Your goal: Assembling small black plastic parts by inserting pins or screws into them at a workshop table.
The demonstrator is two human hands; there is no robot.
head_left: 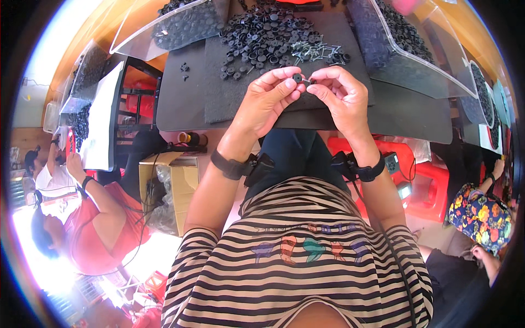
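Above the near part of the dark table mat, my left hand [269, 99] pinches a small round black plastic cap [298, 78] between thumb and fingertips. A short silvery screw [305, 81] bridges the gap from that cap to my right hand [345, 97]. My right thumb and forefinger are closed on the screw's other end, where a small dark piece partly shows; the fingertips hide its shape. Beyond both hands spreads a heap of loose black plastic caps [262, 34]. Beside it, a small pile of silvery screws [314, 51] lies on the right.
Clear plastic bins of black parts stand at the left [188, 27] and right [404, 49]. A few black pieces [185, 69] lie on the table's left. Below are a cardboard box [185, 191] and a red stool [429, 191]. Other people sit on both sides.
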